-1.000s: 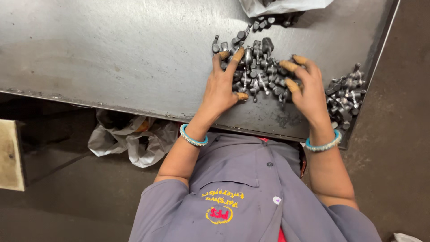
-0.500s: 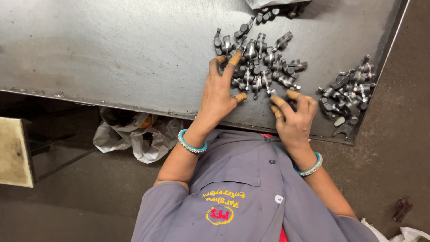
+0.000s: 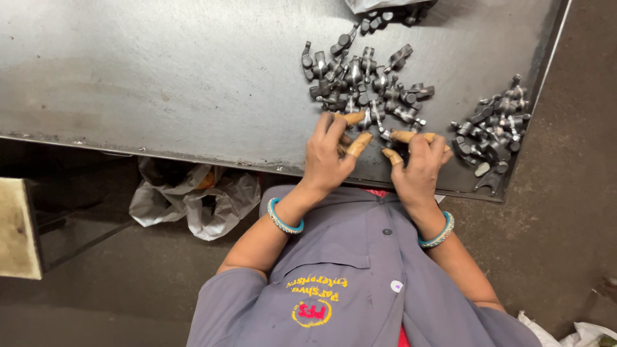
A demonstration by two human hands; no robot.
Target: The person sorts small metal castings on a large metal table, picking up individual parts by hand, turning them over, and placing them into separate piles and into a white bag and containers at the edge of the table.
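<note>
Nearest the camera, the person's grey shirt (image 3: 360,283) filled the lower frame, with a turquoise bangle (image 3: 283,217) on the left wrist and another (image 3: 438,232) on the right. Left hand (image 3: 328,154) rested at the near edge of the grey metal table (image 3: 160,71), fingers curled, tan finger cots on the tips; whether it held a part could not be told. Right hand (image 3: 421,164) lay just beside it, fingers bent inward, grip contents likewise unclear. Just beyond both hands sat the central pile of small dark metal parts (image 3: 366,83), touching the fingertips. A second pile (image 3: 495,128) lay to the right near the table corner. Crumpled plastic bags (image 3: 193,199) lay on the floor below.
</note>
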